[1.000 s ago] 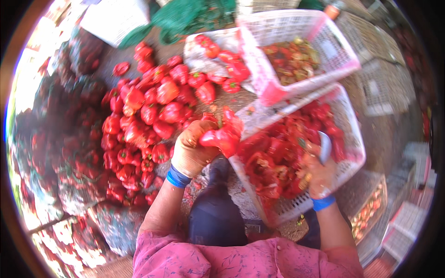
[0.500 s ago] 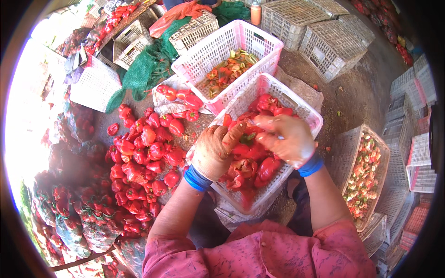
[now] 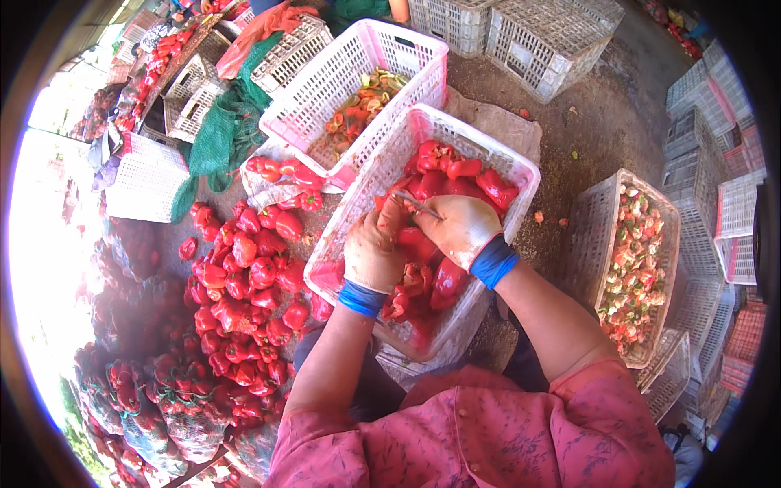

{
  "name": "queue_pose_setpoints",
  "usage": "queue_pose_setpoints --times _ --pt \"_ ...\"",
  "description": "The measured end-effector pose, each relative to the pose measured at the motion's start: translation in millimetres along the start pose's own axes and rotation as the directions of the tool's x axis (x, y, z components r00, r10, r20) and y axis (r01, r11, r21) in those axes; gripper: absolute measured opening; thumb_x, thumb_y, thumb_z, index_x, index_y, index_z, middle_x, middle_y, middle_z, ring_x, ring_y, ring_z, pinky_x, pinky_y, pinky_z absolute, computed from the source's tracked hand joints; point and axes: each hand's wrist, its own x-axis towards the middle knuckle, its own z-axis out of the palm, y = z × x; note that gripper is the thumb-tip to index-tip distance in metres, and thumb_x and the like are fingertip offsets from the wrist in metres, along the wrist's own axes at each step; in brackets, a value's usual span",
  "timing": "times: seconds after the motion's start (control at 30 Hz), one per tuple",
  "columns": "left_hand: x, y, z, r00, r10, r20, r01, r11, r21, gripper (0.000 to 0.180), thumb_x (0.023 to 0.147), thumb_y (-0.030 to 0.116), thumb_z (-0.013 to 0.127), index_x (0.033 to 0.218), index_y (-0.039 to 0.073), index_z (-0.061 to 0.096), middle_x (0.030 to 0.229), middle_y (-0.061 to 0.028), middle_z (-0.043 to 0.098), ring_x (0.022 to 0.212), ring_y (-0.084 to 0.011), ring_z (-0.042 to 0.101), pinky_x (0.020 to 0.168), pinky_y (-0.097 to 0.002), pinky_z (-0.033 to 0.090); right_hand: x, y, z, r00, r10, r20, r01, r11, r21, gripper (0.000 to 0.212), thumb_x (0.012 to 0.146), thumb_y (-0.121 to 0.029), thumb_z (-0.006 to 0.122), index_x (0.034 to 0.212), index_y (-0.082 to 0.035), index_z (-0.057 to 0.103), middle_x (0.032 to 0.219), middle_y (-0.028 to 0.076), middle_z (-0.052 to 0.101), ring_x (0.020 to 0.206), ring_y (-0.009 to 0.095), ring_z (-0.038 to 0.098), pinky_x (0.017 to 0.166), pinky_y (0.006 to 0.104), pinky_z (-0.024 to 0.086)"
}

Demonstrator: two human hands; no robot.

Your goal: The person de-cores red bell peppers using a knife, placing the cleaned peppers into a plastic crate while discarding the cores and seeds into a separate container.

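My right hand (image 3: 462, 230), in a pale glove with a blue wristband, pinches a thin grey blade-like tool (image 3: 419, 203). Close beside it, my left hand (image 3: 374, 254) is closed, its fingertips meeting near the tool's end; whatever lies inside those fingers is hidden. Both hands are above a white plastic crate (image 3: 521, 175) between my legs. Glossy red bell peppers (image 3: 496, 189) fill much of it, some cut open, and several lie partly hidden under my hands.
Past this crate stands another white crate (image 3: 281, 122) holding orange and green pepper scraps (image 3: 358, 110). Whole red peppers (image 3: 248, 285) are heaped on the floor at left, near filled net sacks (image 3: 183, 407). A crate of chopped cores (image 3: 634, 268) stands at right, beside stacked crates (image 3: 691, 163).
My hands have drawn closer together, and the green stem between them is out of sight. The thin tool now shows clearly in my right fingers. The view has shifted somewhat.
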Motion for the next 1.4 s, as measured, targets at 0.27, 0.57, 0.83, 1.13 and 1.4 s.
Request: queue_pose_setpoints --times 0.27,0.57,0.83,1.13,1.4 --pt "-3.7 -3.1 6.3 0.994 -0.102 0.036 0.102 0.995 -0.006 0.058 0.069 0.002 0.061 0.126 0.013 0.059 0.099 -0.0183 0.066 0.089 -0.0395 0.065 0.074 -0.048 0.054 4.9 15.0 10.0 0.952 0.297 -0.078 -0.26 0.915 0.31 0.038 0.091 -0.04 0.063 0.086 -0.003 0.069 0.067 0.018 0.064 0.062 0.031 0.063 0.059 0.0421 0.048" --pt "-22.9 -26.2 36.3 0.957 -0.158 0.242 0.165 0.986 -0.008 0.022 0.077 0.014 0.068 0.098 0.01 0.07 0.1 -0.0144 0.067 0.091 -0.0359 0.066 0.077 -0.0445 0.054 16.1 31.4 -10.5 0.822 0.57 -0.008 -0.387 0.568 0.726 0.033 0.088 -0.035 0.071 0.092 -0.002 0.067 0.064 0.006 0.061 0.042 0.015 0.053 0.037 0.0312 0.041" --pt "-18.2 -35.4 34.1 0.89 -0.316 0.328 0.445 0.451 -0.773 0.03 0.077 -0.008 0.062 0.105 0.0 0.07 0.096 -0.0063 0.07 0.085 -0.0134 0.066 0.073 -0.0263 0.053 8.6 29.0 -2.4 0.957 0.18 0.227 -0.288 0.658 0.696 0.051 0.086 -0.044 0.074 0.109 0.001 0.063 0.093 0.011 0.069 0.088 0.017 0.066 0.079 0.0311 0.053" --pt "-13.8 -34.2 19.8 0.873 -0.266 0.409 0.48 0.322 -0.816 0.024 0.081 -0.006 0.058 0.103 0.0 0.066 0.09 -0.0017 0.066 0.08 -0.0099 0.061 0.067 -0.026 0.05 13.1 12.9 21.3 0.961 -0.11 -0.254 0.113 0.994 -0.002 0.031 0.087 -0.034 0.064 0.107 -0.011 0.069 0.095 0.018 0.07 0.086 0.036 0.067 0.073 0.0429 0.054" --pt "-9.9 -42.6 60.5 0.816 -0.432 0.383 0.465 0.097 -0.88 0.038 0.096 0.028 0.064 0.116 -0.004 0.061 0.103 -0.0069 0.068 0.091 -0.0146 0.064 0.08 -0.0268 0.052 0.2 -8.2 28.1 0.987 -0.053 -0.153 0.048 0.998 -0.037 0.031 0.09 -0.033 0.058 0.113 -0.014 0.066 0.088 0.019 0.067 0.08 0.038 0.066 0.07 0.0481 0.052"
